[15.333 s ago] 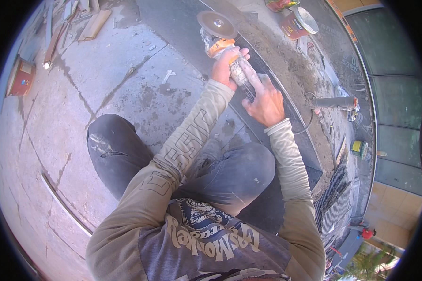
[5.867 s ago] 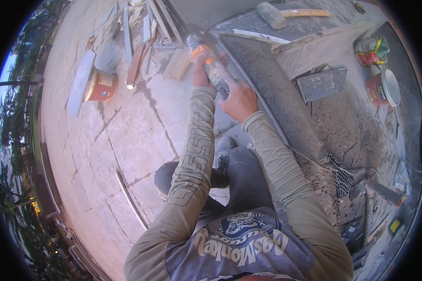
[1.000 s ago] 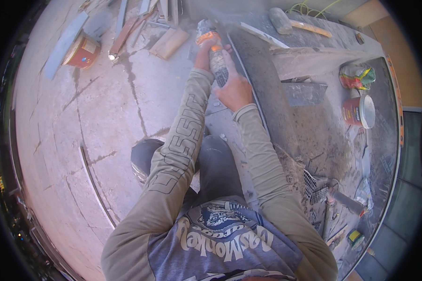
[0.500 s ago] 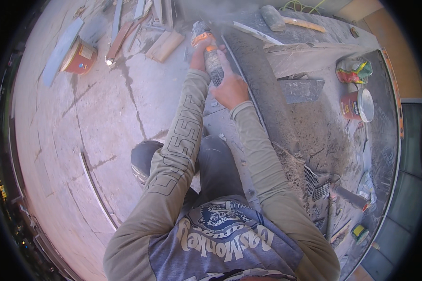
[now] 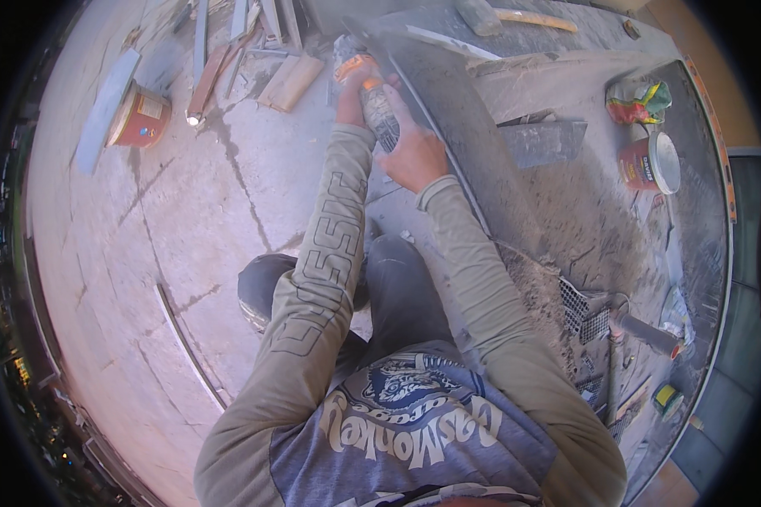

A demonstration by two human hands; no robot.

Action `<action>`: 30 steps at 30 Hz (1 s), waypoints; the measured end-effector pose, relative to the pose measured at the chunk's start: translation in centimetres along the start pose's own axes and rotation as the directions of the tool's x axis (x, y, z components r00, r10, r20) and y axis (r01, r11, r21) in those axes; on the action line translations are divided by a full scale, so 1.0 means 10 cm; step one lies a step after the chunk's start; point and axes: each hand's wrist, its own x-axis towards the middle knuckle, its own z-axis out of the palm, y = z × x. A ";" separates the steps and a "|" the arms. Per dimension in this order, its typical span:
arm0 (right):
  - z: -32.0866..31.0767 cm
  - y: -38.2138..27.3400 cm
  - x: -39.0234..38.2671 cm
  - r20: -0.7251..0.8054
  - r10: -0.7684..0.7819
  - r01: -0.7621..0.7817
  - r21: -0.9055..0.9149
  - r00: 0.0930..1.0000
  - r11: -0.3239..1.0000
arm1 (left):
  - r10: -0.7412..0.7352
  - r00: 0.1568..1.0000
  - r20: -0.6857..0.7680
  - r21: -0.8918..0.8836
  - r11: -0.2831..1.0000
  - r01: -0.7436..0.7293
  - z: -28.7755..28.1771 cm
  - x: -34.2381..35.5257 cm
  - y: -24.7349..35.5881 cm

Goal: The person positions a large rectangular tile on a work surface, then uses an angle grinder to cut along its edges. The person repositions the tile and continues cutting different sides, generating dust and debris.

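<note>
Dusty and orange near its head, an angle grinder (image 5: 381,119) points away from me at the top middle. My left hand (image 5: 353,99) is closed around its front part, beside the orange section. Lower down, my right hand (image 5: 415,155) wraps the rear of the body, with the thumb and a finger along it. The grinder's head lies by the long edge of a grey slab (image 5: 435,101). Pale dust hangs there and blurs the disc, so its contact with the slab is hard to make out.
A hammer (image 5: 528,19) lies on the slab at the back. To the right are a red bucket with a white lid (image 5: 651,163), a crumpled bag (image 5: 639,101), wire mesh (image 5: 585,311) and a pipe (image 5: 647,335). At left, a red bucket (image 5: 141,117) stands near wood offcuts (image 5: 291,82).
The view has shifted slightly, so the surroundings sit a little differently. Both hands keep their hold on the grinder, which stays along the slab edge.
</note>
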 end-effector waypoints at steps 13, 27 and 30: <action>-0.04 0.00 -0.03 0.022 0.031 -0.032 0.046 0.999 0.998 | -0.025 1.000 0.017 0.020 1.000 0.025 -0.12 0.12 -0.08; 0.08 0.10 -0.07 -0.133 -0.113 0.111 -0.023 0.985 0.994 | 0.031 0.999 0.017 0.055 0.998 -0.032 0.07 -0.03 0.06; 0.10 0.10 -0.01 -0.094 -0.067 0.070 0.027 0.993 0.997 | 0.006 1.000 0.018 0.068 0.998 -0.007 0.02 0.03 0.06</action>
